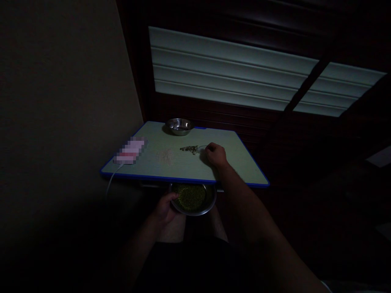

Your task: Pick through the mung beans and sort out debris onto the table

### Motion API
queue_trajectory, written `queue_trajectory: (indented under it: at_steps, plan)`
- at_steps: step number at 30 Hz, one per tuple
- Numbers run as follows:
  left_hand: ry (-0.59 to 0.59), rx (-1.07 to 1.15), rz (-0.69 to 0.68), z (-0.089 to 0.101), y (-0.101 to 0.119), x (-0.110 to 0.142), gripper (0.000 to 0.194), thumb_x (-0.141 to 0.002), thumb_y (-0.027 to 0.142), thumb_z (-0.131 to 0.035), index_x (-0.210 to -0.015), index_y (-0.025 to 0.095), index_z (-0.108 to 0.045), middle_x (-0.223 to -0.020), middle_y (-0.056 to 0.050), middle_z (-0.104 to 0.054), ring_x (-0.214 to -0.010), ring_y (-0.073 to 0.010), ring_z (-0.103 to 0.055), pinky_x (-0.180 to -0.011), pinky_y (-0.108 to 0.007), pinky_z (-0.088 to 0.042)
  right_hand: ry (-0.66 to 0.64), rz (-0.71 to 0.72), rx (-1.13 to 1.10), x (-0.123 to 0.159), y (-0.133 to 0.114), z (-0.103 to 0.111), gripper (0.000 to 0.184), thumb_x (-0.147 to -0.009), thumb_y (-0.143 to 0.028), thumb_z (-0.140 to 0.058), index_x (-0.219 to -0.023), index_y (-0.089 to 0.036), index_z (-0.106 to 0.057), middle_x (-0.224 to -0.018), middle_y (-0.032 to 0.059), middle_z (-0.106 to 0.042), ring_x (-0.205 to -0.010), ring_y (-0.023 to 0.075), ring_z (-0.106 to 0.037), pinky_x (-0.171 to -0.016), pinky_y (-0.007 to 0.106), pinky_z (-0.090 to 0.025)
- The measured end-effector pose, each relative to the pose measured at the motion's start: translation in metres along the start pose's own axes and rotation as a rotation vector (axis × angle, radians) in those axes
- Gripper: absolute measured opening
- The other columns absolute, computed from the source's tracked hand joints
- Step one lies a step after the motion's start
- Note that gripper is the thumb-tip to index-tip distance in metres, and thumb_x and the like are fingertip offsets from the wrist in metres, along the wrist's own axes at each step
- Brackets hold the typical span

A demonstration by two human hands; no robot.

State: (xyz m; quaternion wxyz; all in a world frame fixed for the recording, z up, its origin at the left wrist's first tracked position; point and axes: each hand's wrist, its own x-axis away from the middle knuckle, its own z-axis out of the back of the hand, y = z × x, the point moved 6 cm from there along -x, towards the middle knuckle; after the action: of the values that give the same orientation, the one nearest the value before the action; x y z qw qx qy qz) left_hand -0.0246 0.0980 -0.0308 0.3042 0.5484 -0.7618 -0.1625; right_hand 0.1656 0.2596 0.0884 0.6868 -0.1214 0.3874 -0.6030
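Below the near edge of the table, my left hand [166,208] grips the rim of a steel bowl [200,213], its thumb lying over the inside. Small green beans [192,198] cover the bowl's bottom. Over the tabletop, my right hand [216,155] is closed on a small, pale, see-through piece [202,149], whose exact kind is too dim to make out. Its far end touches or lies close to a streak of dark grains [190,149] on the table. Left of these lies a thin spread of whitish grains [166,156].
The pale table [241,167] has a blue edge. At its back stands a smaller steel bowl [179,127]. A blurred-out pink phone-like object [130,150] with a white cable [110,179] lies at the left. A wall and a dark shutter with pale slats [222,67] stand behind.
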Motion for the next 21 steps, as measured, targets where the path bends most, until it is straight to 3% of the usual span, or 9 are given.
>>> queue_trajectory:
  at_steps: [21]
  plan:
    - [-0.017, -0.008, 0.004, -0.001, 0.0006, -0.0001, 0.049, -0.065, 0.011, -0.061, -0.114, 0.011, -0.07, -0.098, -0.011, -0.078, -0.107, -0.0325, -0.067, -0.105, -0.052, -0.042, 0.057, 0.033, -0.051, 0.0029, -0.0044, 0.0042, 0.017, -0.069, -0.027, -0.048, -0.067, -0.018, -0.063, -0.063, -0.0008, -0.058, -0.064, 0.0143, -0.051, -0.063, 0.026, -0.037]
